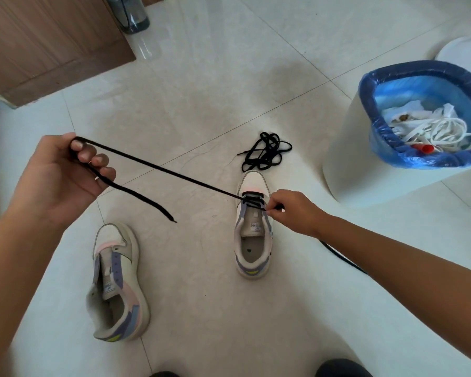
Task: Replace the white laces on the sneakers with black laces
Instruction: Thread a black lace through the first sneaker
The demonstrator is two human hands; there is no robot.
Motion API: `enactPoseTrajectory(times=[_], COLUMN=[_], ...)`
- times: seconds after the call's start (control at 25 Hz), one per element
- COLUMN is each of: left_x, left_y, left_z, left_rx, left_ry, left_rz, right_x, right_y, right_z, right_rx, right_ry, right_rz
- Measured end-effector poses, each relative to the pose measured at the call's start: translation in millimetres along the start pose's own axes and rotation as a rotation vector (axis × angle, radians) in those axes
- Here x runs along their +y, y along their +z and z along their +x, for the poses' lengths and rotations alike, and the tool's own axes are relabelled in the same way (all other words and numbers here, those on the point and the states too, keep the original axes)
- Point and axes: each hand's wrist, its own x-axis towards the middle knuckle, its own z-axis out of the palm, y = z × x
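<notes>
— Stretching taut from the right sneaker (253,227), which stands on the tiled floor (201,77), the black lace (158,167) runs up to the left hand (57,172). Its lowest eyelets are already threaded.

— How are the fingers?

— Left fingers (93,159) curl round the lace, its free end dangling below. The right hand (291,210) pinches the lace at the sneaker's eyelets.

— And the other shoe?

— The left sneaker (117,284) lies unlaced nearer, well apart. A spare black lace (265,155) sits bundled just beyond the right sneaker's toe.

— The white laces?

— White laces (443,133) lie in the blue-lined bin (365,159) to the right.
</notes>
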Motion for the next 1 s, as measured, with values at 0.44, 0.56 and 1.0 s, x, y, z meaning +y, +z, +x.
enactPoseTrajectory(times=[0.44,0.56,1.0], left_x=[6.8,4.4,2.7], left_y=[-25.2,-33.6,-10.4], left_z=[-0.6,-7.2,-16.8], left_rx=[-0.133,-0.059,0.041], left_ry=[0.007,-0.041,-0.072], left_rz=[-0.099,-0.107,0.018], right_x=[-2.4,5.4,-26.6], right_y=[-13.0,-14.3,26.7], right_z=[0.5,0.7,35.8], right_rx=[-0.086,-0.023,-0.056], right_ry=[0.371,0.332,-0.161], right_rz=[0.498,0.444,-0.554])
